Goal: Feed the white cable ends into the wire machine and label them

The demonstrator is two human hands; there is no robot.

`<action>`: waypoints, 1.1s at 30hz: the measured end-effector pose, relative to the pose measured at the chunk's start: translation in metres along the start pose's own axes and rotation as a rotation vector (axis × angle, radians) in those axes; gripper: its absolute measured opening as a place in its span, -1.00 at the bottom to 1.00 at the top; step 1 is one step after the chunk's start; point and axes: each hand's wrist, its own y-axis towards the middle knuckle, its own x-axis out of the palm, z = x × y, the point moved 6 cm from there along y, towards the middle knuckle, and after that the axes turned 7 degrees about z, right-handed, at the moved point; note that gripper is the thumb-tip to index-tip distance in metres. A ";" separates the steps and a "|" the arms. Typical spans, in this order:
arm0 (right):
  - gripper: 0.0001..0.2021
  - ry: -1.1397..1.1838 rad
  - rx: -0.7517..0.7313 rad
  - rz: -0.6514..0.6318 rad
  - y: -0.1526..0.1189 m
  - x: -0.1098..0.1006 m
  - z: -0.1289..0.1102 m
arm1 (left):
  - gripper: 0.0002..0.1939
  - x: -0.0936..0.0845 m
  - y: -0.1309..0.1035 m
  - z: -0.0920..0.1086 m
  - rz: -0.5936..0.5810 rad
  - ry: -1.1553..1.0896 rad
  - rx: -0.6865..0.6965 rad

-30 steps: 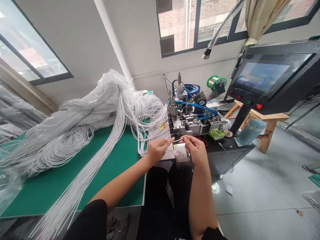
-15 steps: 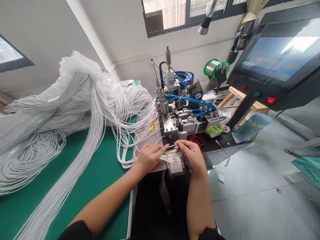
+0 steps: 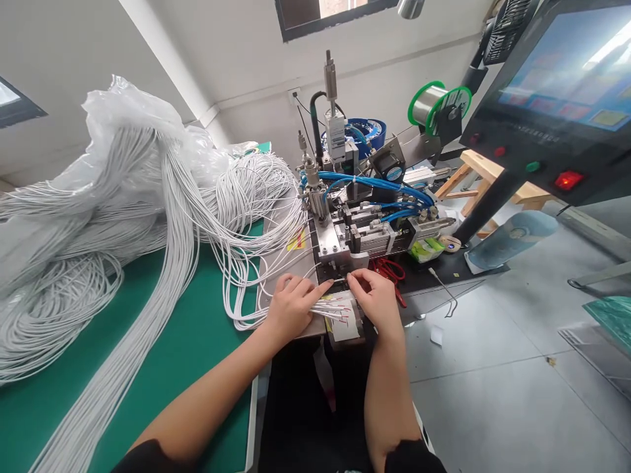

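My left hand (image 3: 292, 305) is closed over a bundle of white cables, its index finger stretched toward the machine's front. From under it the cable ends (image 3: 338, 309), with thin red and white wires, fan out over a pale card (image 3: 346, 328). One white cable end (image 3: 340, 280) runs from my left fingertips to my right hand (image 3: 377, 301), which pinches its tip between thumb and index finger. Just beyond the fingers stands a bench machine (image 3: 331, 242) with metal blocks, cylinders and blue air hoses.
Large coils of white cable (image 3: 167, 249) and plastic wrap (image 3: 133, 108) cover much of the green table (image 3: 207, 368) at left. A solder wire spool (image 3: 434, 108) stands behind. At right, a touchscreen panel (image 3: 562, 85) overhangs a wooden stool (image 3: 476, 164). Red cords (image 3: 392, 270) lie beside the machine.
The head view has tilted down and closer to the machine. My right hand has shifted slightly in its pinch on the cable end; my left hand stays on the bundle.
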 end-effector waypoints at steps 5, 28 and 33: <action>-0.77 0.028 0.062 -0.049 0.005 0.007 0.007 | -0.36 0.000 0.002 0.000 -0.015 0.010 -0.033; -0.66 0.351 0.283 0.077 -0.010 0.010 0.048 | -0.53 0.000 0.000 -0.005 0.063 0.035 -0.104; -0.64 0.253 0.244 0.204 -0.027 -0.015 0.026 | -0.48 -0.006 -0.007 -0.006 0.114 0.051 -0.124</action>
